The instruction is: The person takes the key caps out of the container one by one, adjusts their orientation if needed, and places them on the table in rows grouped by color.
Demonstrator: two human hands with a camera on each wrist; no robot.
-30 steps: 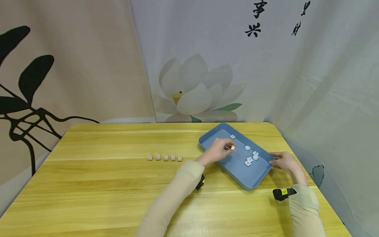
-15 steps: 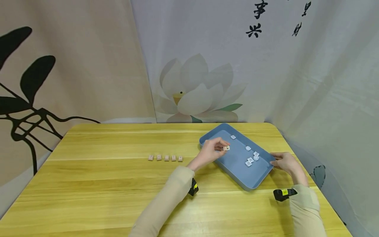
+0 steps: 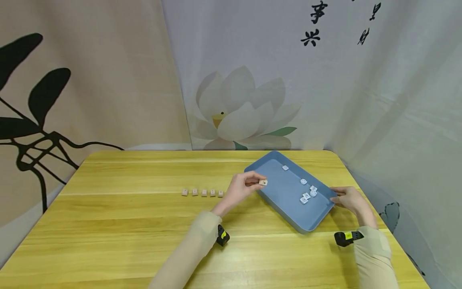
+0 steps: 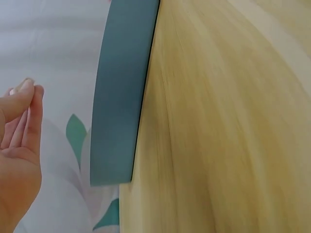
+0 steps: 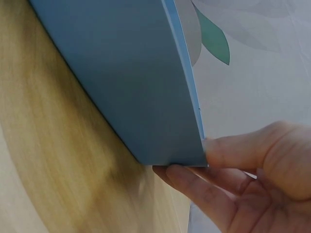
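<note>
My left hand (image 3: 242,187) pinches a small beige keycap (image 3: 263,182) between thumb and fingertips, near the left rim of the blue tray (image 3: 278,192). In the left wrist view the left hand (image 4: 19,141) shows at the side, thumb against fingertips, with the keycap mostly hidden. At the tray's right corner my right hand (image 3: 350,200) grips the wall. The right wrist view shows that hand's thumb (image 5: 233,150) at the rim and its fingers under the corner. To the left, several beige keycaps (image 3: 204,193) stand in a row on the table.
Inside the tray lie several white keycaps (image 3: 304,200), most of them grouped toward its right side and one (image 3: 285,168) near the back. The wooden table (image 3: 119,224) ends at a printed curtain (image 3: 245,80) behind.
My left hand has moved left with the keycap, from over the middle of the tray to its left rim. The right hand keeps its grip on the corner.
</note>
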